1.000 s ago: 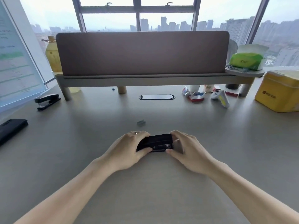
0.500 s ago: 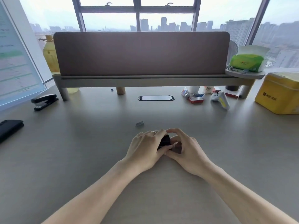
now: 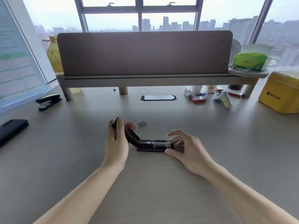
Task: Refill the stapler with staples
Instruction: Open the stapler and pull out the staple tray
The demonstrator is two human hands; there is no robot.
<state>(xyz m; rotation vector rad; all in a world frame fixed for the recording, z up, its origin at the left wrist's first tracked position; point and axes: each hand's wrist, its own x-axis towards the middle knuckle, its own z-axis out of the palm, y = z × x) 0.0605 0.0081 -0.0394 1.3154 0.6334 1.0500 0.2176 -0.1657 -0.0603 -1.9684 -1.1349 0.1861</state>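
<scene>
A small black stapler [image 3: 152, 145] lies on the desk in front of me with its top cover swung up and back to the left, so the metal staple channel shows. My left hand [image 3: 116, 139] grips the raised cover. My right hand [image 3: 186, 146] pinches the stapler's right front end with thumb and fingers. A short grey strip of staples [image 3: 142, 123] lies on the desk just behind the stapler, untouched.
A second black stapler [image 3: 48, 101] sits at the far left by a sign holder [image 3: 19, 62]. A black phone [image 3: 11, 130] lies at the left edge. A raised shelf with a screen [image 3: 144, 54], small boxes [image 3: 198, 99] and a yellow box [image 3: 281, 92] stand behind.
The stapler was closed under both hands. My left hand has swung its cover open up and to the left, while my right hand stays at the front end.
</scene>
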